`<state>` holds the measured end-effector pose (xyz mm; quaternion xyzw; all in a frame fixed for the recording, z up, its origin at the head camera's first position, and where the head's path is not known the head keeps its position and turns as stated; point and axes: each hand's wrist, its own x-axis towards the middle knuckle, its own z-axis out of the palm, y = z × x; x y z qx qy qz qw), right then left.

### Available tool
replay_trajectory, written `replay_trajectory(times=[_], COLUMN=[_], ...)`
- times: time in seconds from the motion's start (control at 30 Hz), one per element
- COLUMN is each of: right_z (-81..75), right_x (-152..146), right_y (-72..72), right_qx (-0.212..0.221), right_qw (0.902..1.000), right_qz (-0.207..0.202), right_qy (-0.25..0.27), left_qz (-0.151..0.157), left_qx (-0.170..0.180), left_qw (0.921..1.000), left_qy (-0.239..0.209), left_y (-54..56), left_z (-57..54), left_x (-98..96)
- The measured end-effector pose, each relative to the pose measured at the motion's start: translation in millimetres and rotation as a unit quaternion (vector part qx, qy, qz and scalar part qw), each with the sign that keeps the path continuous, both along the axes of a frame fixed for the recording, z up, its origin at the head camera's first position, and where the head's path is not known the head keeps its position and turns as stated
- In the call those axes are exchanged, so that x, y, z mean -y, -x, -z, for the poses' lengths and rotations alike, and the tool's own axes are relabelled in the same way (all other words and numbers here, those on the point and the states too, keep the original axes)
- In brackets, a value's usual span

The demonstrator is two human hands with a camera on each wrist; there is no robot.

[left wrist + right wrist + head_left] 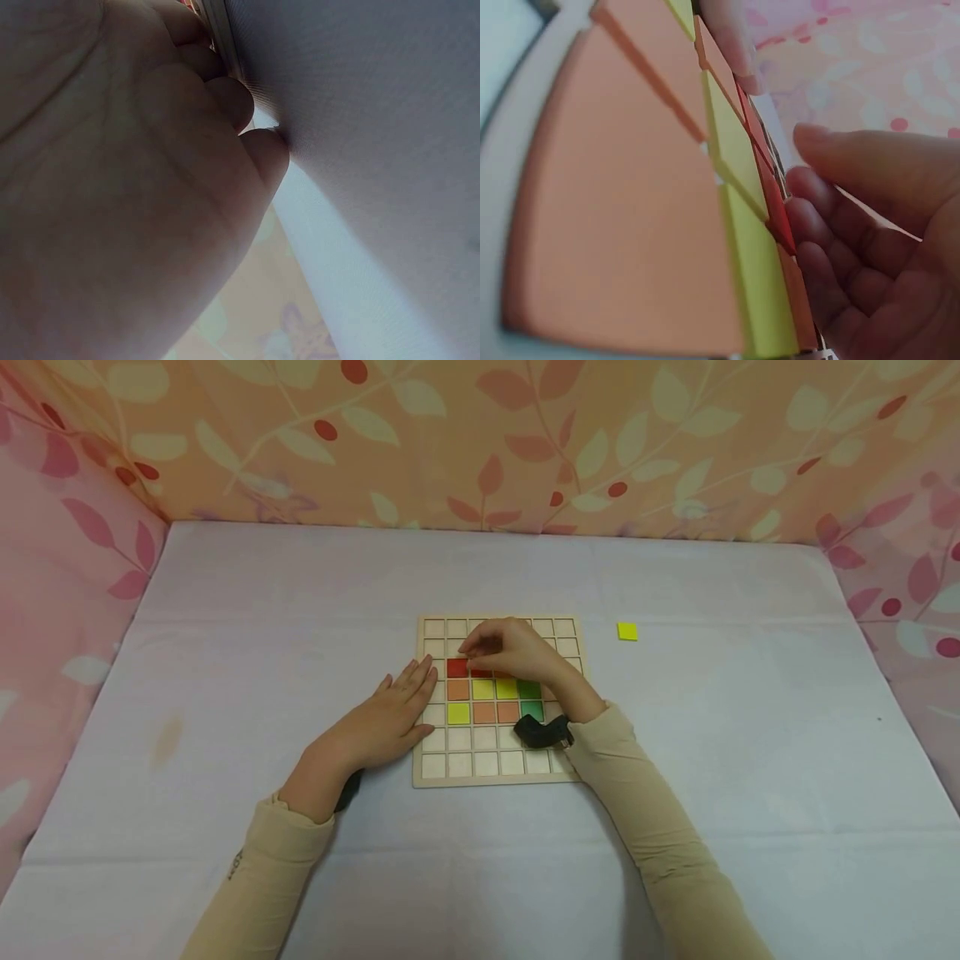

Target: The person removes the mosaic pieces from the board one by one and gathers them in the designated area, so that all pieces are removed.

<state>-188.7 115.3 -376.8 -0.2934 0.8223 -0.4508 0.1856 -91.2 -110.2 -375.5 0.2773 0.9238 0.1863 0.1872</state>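
In the head view a pale wooden grid board (461,764) lies on the table, with coloured square tiles in its middle cells. My right hand (517,652) is over the upper part of the board, fingers bent and fingertips right at the red tiles (457,668). The right wrist view has the thumb and fingers beside a red tile (781,217), and nothing shows between them. Flat along the board's left edge rests my left hand (390,718), fingers straight. Below the red row are orange tiles (458,691), yellow tiles (458,714) and green tiles (529,690). The right hand hides some cells.
A loose yellow tile (627,632) lies right of the board on the white tablecloth (735,693). Leaf-patterned fabric (480,443) stands behind the table and at both sides. A black wrist camera (543,732) on the right wrist hangs over the board's lower right.
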Motion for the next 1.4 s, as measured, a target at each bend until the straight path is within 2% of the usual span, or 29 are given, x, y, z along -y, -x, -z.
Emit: replay_trajectory(times=[0.3, 0.73, 1.03, 1.23, 1.4], right_z=[2.0, 1.8, 5.2, 3.5, 3.4], right_x=[1.8, 2.2, 3.1, 3.5, 3.9], right_y=[-1.2, -0.7, 0.1, -1.5, -0.9], right_qx=[-0.03, -0.073, -0.062, -0.045, -0.047], right_qw=[0.9993, 0.9957, 0.9968, 0.9986, 0.9988], right_qz=[0.0, -0.037, -0.04, -0.026, -0.011], right_qy=[-0.023, -0.043, -0.03, -0.013, -0.011], left_qz=[0.001, 0.0, 0.003, 0.003, 0.004], left_qx=[0.001, 0.007, 0.008, 0.012, 0.011], left_qw=[1.0, 1.0, 0.9999, 0.9999, 0.9999], left_qy=[0.006, 0.006, 0.008, 0.009, 0.009], left_y=[-0.5, 0.0, 0.5, 0.5, 1.0], left_z=[-3.6, -4.5, -3.3, -4.1, -4.4], left_x=[-1.1, -1.2, -0.4, -0.8, -0.8])
